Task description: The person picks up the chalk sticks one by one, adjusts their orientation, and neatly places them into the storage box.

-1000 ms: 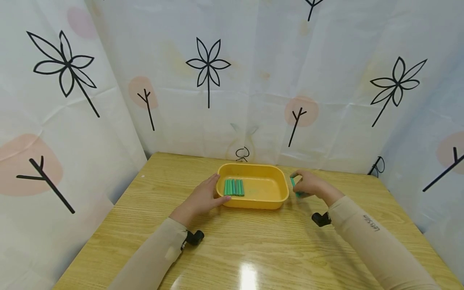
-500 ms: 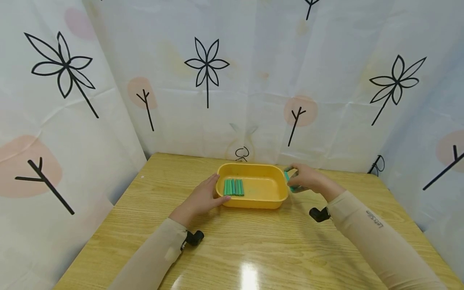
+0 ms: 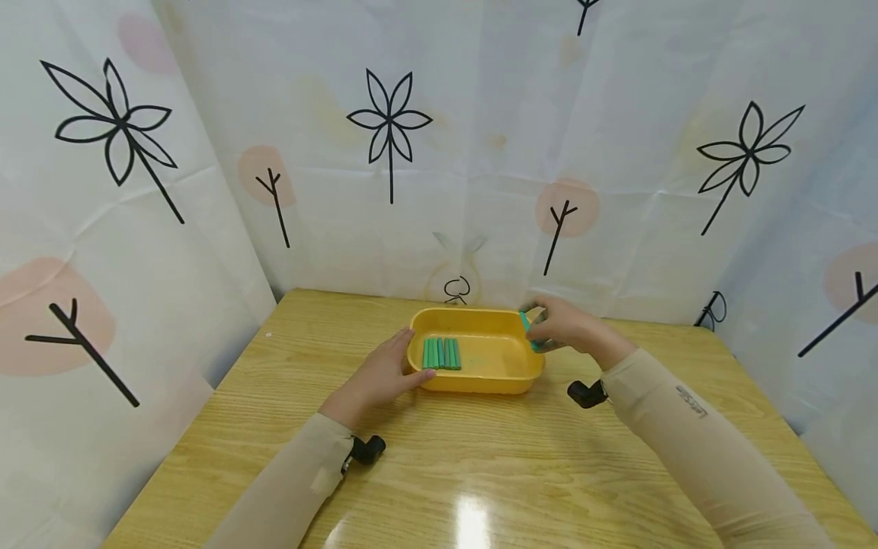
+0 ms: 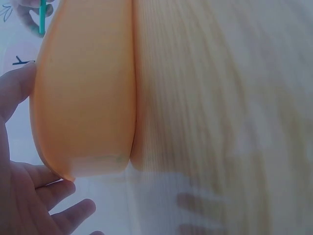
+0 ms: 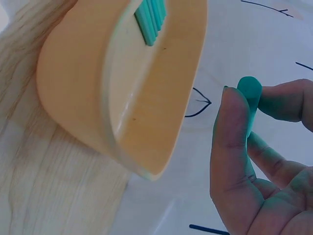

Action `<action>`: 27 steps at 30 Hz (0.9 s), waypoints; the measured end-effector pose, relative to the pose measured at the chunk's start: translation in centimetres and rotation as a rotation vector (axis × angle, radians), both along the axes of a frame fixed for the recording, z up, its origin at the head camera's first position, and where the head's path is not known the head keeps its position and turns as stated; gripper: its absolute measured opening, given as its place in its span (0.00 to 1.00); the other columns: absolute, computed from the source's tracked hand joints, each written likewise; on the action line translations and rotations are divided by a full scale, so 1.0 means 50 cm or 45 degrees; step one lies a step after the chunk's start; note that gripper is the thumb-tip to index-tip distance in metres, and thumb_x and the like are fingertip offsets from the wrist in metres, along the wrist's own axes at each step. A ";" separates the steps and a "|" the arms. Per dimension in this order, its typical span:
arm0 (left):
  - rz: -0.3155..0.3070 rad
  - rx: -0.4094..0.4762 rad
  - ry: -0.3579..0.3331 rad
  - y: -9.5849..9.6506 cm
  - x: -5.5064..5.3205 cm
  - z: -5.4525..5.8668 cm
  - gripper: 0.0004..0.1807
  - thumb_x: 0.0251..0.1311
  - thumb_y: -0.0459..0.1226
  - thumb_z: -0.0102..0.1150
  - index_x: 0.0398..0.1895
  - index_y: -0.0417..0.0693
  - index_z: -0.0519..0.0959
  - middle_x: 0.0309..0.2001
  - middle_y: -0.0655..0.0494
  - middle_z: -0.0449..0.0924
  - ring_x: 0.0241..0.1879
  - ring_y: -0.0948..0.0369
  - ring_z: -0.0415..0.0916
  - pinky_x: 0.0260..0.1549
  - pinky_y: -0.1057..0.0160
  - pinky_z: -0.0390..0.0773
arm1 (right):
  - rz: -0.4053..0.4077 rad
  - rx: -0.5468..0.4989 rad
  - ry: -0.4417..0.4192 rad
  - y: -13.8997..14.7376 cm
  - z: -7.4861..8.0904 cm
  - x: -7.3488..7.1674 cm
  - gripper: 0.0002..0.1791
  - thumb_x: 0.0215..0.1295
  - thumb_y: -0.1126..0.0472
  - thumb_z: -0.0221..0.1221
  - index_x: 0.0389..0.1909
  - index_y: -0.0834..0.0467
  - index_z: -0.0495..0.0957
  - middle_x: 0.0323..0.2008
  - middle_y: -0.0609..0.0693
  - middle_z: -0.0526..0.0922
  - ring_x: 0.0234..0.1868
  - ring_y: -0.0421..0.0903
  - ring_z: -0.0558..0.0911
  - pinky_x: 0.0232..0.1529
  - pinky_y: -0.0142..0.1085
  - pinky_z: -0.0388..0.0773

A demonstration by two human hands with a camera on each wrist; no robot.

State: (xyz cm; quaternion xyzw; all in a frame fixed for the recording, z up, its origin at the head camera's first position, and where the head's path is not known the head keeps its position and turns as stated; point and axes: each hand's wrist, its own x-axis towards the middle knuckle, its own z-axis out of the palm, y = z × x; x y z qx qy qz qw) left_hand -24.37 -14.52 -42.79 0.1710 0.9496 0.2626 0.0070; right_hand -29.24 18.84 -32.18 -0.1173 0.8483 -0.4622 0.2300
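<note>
A yellow plastic tray [image 3: 487, 384] stands on the table, with a row of green chalk sticks [image 3: 442, 354] lying side by side in its left part. My left hand [image 3: 380, 374] holds the tray's left end, thumb over the near rim and fingers round the end wall. Above the tray's right end, my right hand [image 3: 565, 324] pinches one green chalk stick [image 5: 250, 93] between thumb and fingers. Green dust coats those fingertips. In the left wrist view the tray's outer wall [image 4: 88, 88] hides the row inside.
The wooden table [image 3: 466, 457] extends round the tray on all sides. White curtains [image 3: 466, 152] printed with black flowers and twigs enclose its back and sides. A black camera [image 3: 586, 394] sits at the right wrist, another camera [image 3: 368, 450] at the left.
My right hand has moved left with the chalk stick, from beside the tray to over its right end. The left hand and the row of chalk have stayed put.
</note>
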 end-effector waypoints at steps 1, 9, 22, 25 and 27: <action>-0.002 -0.002 -0.001 0.000 0.000 0.000 0.55 0.63 0.66 0.54 0.80 0.40 0.47 0.80 0.45 0.45 0.77 0.45 0.48 0.73 0.45 0.53 | 0.009 0.000 0.004 -0.004 0.003 0.000 0.34 0.66 0.71 0.56 0.72 0.68 0.56 0.39 0.60 0.74 0.33 0.47 0.78 0.47 0.49 0.83; -0.007 -0.007 0.012 0.001 -0.002 -0.001 0.56 0.63 0.66 0.54 0.80 0.39 0.48 0.79 0.44 0.47 0.77 0.46 0.48 0.73 0.46 0.53 | 0.004 -0.020 -0.022 -0.034 0.013 -0.005 0.35 0.66 0.72 0.56 0.73 0.66 0.57 0.46 0.63 0.72 0.34 0.48 0.78 0.52 0.53 0.80; -0.007 0.025 0.006 -0.003 -0.005 -0.005 0.56 0.63 0.67 0.55 0.80 0.39 0.48 0.79 0.44 0.47 0.77 0.45 0.48 0.72 0.45 0.53 | -0.011 -0.076 -0.044 -0.095 -0.016 -0.023 0.34 0.66 0.72 0.58 0.72 0.65 0.60 0.42 0.62 0.75 0.33 0.49 0.80 0.54 0.56 0.79; -0.007 0.022 0.002 -0.002 -0.006 -0.005 0.56 0.62 0.67 0.55 0.80 0.40 0.48 0.79 0.44 0.46 0.77 0.46 0.48 0.73 0.45 0.53 | -0.020 -0.088 -0.070 -0.110 -0.032 -0.026 0.34 0.66 0.72 0.59 0.72 0.65 0.59 0.41 0.61 0.75 0.33 0.49 0.79 0.54 0.56 0.79; -0.012 0.023 0.006 -0.002 -0.006 -0.005 0.56 0.62 0.67 0.54 0.80 0.39 0.48 0.79 0.44 0.47 0.77 0.45 0.48 0.72 0.44 0.53 | -0.029 -0.091 -0.092 -0.120 -0.043 -0.029 0.35 0.65 0.72 0.59 0.72 0.66 0.59 0.41 0.61 0.74 0.33 0.49 0.79 0.55 0.56 0.79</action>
